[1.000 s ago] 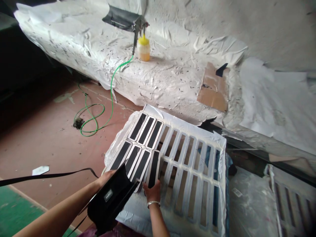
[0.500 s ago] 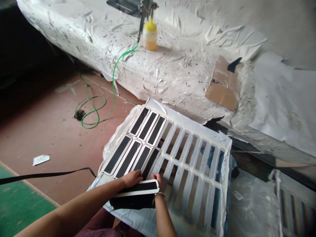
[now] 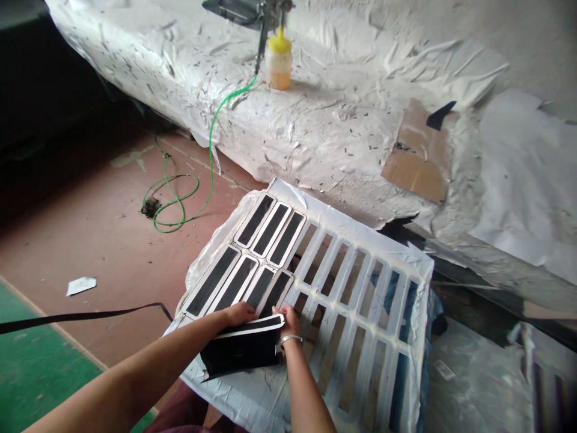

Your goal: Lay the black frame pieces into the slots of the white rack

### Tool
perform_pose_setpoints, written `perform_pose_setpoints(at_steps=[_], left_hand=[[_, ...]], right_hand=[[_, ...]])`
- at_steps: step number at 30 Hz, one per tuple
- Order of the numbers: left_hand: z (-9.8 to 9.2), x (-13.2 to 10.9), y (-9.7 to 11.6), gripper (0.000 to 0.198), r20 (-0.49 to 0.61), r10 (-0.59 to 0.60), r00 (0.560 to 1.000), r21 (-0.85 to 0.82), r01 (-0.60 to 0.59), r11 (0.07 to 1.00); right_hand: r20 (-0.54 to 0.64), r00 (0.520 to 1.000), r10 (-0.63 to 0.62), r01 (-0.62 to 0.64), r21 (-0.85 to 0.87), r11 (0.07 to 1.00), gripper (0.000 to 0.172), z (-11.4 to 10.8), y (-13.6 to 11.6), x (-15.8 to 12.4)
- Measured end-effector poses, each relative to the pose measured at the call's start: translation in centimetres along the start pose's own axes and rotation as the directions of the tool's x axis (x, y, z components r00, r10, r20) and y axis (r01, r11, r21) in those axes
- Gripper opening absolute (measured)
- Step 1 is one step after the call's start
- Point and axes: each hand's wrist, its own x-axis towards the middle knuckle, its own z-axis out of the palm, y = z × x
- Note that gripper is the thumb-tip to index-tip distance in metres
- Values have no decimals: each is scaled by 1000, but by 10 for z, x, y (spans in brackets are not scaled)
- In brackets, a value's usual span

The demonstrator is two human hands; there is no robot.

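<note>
Under both hands (image 3: pixel 238 314) (image 3: pixel 289 320), a black strip (image 3: pixel 238 355)

eight black strips (image 3: pixel 211 281), two hands (image 3: pixel 238 314), one spray gun (image 3: pixel 265 30)

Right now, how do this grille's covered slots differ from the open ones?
The covered slots show black strips with pale rims; the open slots show gaps between white bars. The covered slots fill the left end, the open slots the right. Both are long and narrow.
</note>
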Motion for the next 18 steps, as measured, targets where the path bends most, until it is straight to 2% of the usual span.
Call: perform_pose_setpoints(at_steps=[3,5,8,12,15,18], left_hand=[[-8,-7,-10,37,92,61,994,-67,-55,996],[-7,-8,-13,39,107,51,993,-63,-45,997],[2,-4,-12,33,62,3,998,24,-4,1000],[14,-3,-4,29,-58,-28,998,151,37,988],[13,-16,-4,31,-90,-16,996,213,35,976],[11,-36,-12,28,-49,26,998,245,-13,969]], right_hand=[[19,1000,-8,8,-37,999,26,6,0,2],[33,999,-37,39,-50,998,28,8,2,3],[47,996,-72,75,-50,996,33,6,10,3],[51,997,-66,68,-40,997,36,2,18,0],[69,997,-37,38,-16,999,33,0,16,-2],[123,992,14,-20,41,999,28,-1,11,-4]])
